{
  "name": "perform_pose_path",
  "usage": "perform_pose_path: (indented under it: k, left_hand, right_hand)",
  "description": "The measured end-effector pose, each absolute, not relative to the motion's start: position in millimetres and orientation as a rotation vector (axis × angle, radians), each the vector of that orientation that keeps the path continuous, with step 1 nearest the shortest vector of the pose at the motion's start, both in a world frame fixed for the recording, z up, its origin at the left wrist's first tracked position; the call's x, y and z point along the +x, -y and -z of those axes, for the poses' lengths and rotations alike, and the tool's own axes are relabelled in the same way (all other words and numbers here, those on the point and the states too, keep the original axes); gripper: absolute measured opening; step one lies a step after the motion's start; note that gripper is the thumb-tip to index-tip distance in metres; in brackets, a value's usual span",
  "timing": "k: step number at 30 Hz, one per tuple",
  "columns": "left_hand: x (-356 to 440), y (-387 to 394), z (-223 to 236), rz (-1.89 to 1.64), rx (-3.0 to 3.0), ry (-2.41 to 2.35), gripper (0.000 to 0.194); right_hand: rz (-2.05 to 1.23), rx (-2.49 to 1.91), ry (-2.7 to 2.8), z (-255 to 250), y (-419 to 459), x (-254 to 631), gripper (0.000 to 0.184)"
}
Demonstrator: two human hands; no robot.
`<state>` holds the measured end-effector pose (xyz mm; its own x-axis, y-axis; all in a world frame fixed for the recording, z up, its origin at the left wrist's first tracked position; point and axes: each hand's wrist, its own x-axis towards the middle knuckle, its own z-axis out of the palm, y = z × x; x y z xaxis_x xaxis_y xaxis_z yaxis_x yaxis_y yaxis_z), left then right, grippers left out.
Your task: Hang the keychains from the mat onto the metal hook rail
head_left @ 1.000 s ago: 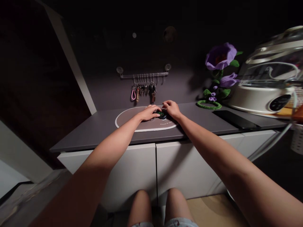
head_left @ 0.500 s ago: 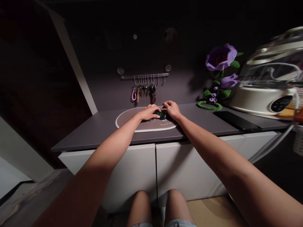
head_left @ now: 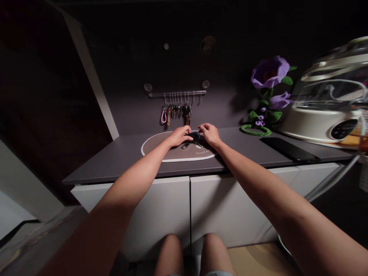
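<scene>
A dark key fob (head_left: 195, 135) is tilted up above the mat, its buttons out of sight. My left hand (head_left: 178, 136) grips its left side between thumb and fingers. At the fob's right edge is my right hand (head_left: 210, 135), fingers bent and close together; what they hold, if anything, is hidden. Small metal pieces, perhaps a clip (head_left: 184, 146) and a ring, lie below the fob. Under both hands is a brown oval mat (head_left: 161, 151) with a white rim and lettering.
Several keys (head_left: 177, 110) hang from a clear hook rail (head_left: 178, 93) on the wall. Right of my hands are a black phone (head_left: 287, 149), a purple knitted flower (head_left: 271, 73) and a cream appliance (head_left: 310, 124) with a cable. White cabinet doors (head_left: 161, 211) stand below the grey counter (head_left: 106, 165).
The fob has been turned up, so its green-marked buttons no longer show. The metal pieces beneath it have come into view. My left fingers have shifted; my right hand has hardly moved.
</scene>
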<state>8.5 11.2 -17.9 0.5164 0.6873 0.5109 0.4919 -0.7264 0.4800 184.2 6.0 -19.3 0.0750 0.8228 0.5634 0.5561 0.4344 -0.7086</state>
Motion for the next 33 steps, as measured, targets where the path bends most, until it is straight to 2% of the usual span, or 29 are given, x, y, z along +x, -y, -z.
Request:
perform_pose_path:
  k: [5,17,33]
  left_hand:
    - [10.0,-11.5,13.1,-1.21,2.242,-0.967,0.023]
    - [12.5,-8.2,5.8,-1.397,1.653,-0.777,0.03]
    - [7.9,-8.5,-0.7,-1.365,1.247,-0.515,0.021]
  right_hand:
    - [-0.306,-1.204,1.6,18.8,-3.9,182.7,0.021]
    - [-0.264,-1.127,1.651,17.1,1.8,179.0,0.023]
    - [-0.083,-1.006,1.767,14.3,9.3,174.7,0.023]
